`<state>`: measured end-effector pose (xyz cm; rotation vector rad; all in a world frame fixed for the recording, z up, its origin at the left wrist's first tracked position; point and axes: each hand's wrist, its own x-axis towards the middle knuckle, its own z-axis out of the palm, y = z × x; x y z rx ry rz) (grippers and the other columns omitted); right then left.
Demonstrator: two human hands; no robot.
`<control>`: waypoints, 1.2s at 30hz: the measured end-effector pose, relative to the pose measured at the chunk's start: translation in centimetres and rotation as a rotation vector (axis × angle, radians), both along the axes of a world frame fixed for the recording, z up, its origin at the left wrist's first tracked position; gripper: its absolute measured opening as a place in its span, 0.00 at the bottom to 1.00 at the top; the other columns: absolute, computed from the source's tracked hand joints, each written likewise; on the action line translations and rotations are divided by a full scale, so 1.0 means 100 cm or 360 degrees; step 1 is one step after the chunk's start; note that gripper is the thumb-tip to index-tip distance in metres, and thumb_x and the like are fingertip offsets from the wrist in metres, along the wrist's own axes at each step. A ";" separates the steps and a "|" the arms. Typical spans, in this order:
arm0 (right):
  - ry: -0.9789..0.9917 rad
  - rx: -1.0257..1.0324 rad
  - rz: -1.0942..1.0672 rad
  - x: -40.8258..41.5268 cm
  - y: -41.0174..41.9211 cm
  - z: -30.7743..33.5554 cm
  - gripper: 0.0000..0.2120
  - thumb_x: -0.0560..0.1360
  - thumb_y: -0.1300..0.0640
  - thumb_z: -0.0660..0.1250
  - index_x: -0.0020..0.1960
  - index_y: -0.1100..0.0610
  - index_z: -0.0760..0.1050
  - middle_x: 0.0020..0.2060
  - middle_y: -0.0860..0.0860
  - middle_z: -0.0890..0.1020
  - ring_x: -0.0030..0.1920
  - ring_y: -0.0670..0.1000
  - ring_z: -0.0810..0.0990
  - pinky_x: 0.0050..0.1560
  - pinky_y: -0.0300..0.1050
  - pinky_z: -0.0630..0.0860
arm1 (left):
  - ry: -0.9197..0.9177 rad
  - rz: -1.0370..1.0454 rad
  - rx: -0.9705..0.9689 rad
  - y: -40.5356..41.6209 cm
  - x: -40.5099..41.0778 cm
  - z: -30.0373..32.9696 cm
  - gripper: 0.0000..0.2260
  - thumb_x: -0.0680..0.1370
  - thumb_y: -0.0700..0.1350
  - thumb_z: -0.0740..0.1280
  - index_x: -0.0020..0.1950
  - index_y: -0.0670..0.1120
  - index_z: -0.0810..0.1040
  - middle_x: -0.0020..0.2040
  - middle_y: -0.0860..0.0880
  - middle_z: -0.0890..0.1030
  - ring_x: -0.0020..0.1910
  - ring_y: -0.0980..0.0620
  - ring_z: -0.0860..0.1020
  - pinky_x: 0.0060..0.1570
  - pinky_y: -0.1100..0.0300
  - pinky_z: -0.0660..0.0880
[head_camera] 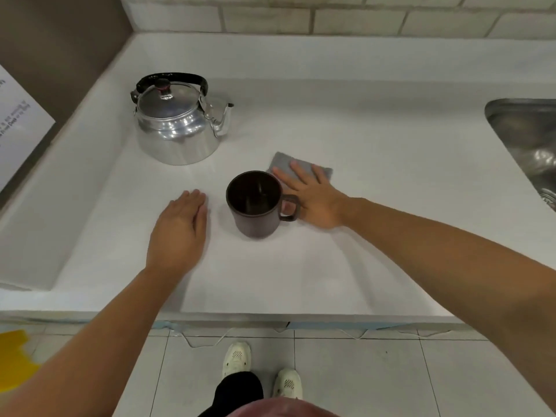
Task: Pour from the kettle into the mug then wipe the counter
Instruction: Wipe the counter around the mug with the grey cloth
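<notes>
A shiny metal kettle (177, 124) with a black handle and lid knob stands upright at the back left of the white counter (376, 182), spout facing right. A dark brown mug (255, 206) stands in the middle, handle to the right. Behind and right of the mug lies a grey cloth (284, 161). My right hand (313, 200) lies flat on the cloth, fingers spread, pressing it to the counter beside the mug handle. My left hand (180, 230) rests palm down on the counter left of the mug, holding nothing.
A steel sink (529, 139) is sunk into the counter at the far right. A tiled wall (331, 16) runs along the back and a brown panel with a white sheet (15, 115) stands at the left. The floor and my shoes (261, 371) are below the counter's front edge.
</notes>
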<state>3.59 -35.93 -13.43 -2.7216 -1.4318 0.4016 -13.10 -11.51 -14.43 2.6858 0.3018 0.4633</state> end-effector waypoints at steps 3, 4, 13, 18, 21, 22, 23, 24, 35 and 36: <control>0.0000 0.0005 -0.0139 0.031 0.010 0.007 0.27 0.80 0.40 0.43 0.77 0.41 0.39 0.79 0.46 0.41 0.77 0.57 0.36 0.73 0.62 0.35 | 0.0110 -0.0044 -0.0065 0.000 0.003 0.002 0.17 0.84 0.42 0.58 0.72 0.40 0.70 0.73 0.42 0.69 0.74 0.45 0.64 0.74 0.54 0.53; 0.0018 0.0001 -0.0237 0.038 0.016 0.009 0.28 0.80 0.39 0.41 0.77 0.42 0.38 0.79 0.46 0.40 0.77 0.57 0.35 0.73 0.62 0.34 | 0.0128 -0.0059 -0.0069 -0.001 0.003 0.002 0.17 0.84 0.42 0.58 0.72 0.40 0.70 0.74 0.42 0.68 0.75 0.46 0.62 0.74 0.55 0.51; 0.0013 0.0027 0.0095 0.045 0.054 0.008 0.30 0.78 0.39 0.43 0.77 0.42 0.39 0.79 0.48 0.42 0.77 0.57 0.36 0.72 0.59 0.34 | 0.0090 -0.0051 -0.0083 0.000 0.003 0.002 0.17 0.84 0.44 0.58 0.72 0.41 0.70 0.74 0.44 0.68 0.75 0.49 0.62 0.74 0.56 0.52; -0.0001 0.0028 -0.0717 0.031 0.013 0.005 0.29 0.79 0.38 0.37 0.77 0.44 0.35 0.78 0.49 0.38 0.76 0.60 0.34 0.73 0.60 0.34 | 0.0086 -0.0050 -0.0086 0.002 0.003 0.003 0.17 0.84 0.43 0.59 0.72 0.41 0.71 0.74 0.44 0.69 0.74 0.48 0.63 0.74 0.55 0.53; 0.0034 0.0085 -0.1039 -0.017 -0.017 0.003 0.29 0.79 0.39 0.38 0.76 0.46 0.33 0.78 0.50 0.37 0.76 0.61 0.33 0.73 0.61 0.33 | 0.0087 -0.0047 -0.0080 0.002 0.003 0.002 0.17 0.83 0.43 0.59 0.71 0.41 0.71 0.73 0.43 0.69 0.74 0.47 0.63 0.74 0.53 0.54; 0.0043 0.0097 -0.1138 -0.037 -0.023 0.002 0.29 0.79 0.39 0.38 0.76 0.46 0.33 0.78 0.51 0.36 0.76 0.62 0.33 0.72 0.61 0.32 | 0.0084 -0.0047 -0.0077 0.002 0.003 0.001 0.17 0.83 0.43 0.59 0.71 0.41 0.71 0.73 0.43 0.69 0.74 0.47 0.64 0.74 0.53 0.54; 0.0051 0.0094 -0.1225 -0.058 -0.027 0.001 0.29 0.79 0.39 0.37 0.76 0.46 0.32 0.78 0.51 0.36 0.76 0.62 0.33 0.72 0.61 0.32 | 0.0085 -0.0047 -0.0078 0.001 0.004 0.001 0.17 0.83 0.43 0.59 0.71 0.40 0.71 0.73 0.42 0.69 0.74 0.47 0.64 0.74 0.52 0.54; 0.0058 0.0083 -0.1297 -0.079 -0.029 0.000 0.29 0.79 0.39 0.37 0.76 0.46 0.31 0.78 0.51 0.35 0.76 0.62 0.32 0.72 0.62 0.32 | 0.0085 -0.0052 -0.0080 0.001 0.004 0.000 0.17 0.83 0.42 0.59 0.71 0.40 0.71 0.73 0.42 0.69 0.74 0.46 0.64 0.74 0.52 0.54; 0.0029 0.0005 -0.1545 -0.177 -0.033 0.005 0.30 0.78 0.39 0.36 0.75 0.47 0.29 0.77 0.52 0.34 0.76 0.62 0.32 0.73 0.63 0.33 | 0.0108 -0.0110 -0.0083 0.003 0.001 0.000 0.17 0.84 0.42 0.57 0.72 0.38 0.69 0.74 0.40 0.67 0.75 0.43 0.61 0.74 0.54 0.50; 0.0037 -0.0002 -0.1548 -0.177 -0.032 0.006 0.30 0.79 0.39 0.36 0.75 0.47 0.30 0.77 0.52 0.34 0.75 0.62 0.32 0.73 0.63 0.33 | 0.0108 -0.0122 -0.0080 0.003 0.001 0.000 0.17 0.84 0.42 0.57 0.72 0.38 0.69 0.74 0.39 0.67 0.75 0.43 0.61 0.74 0.53 0.50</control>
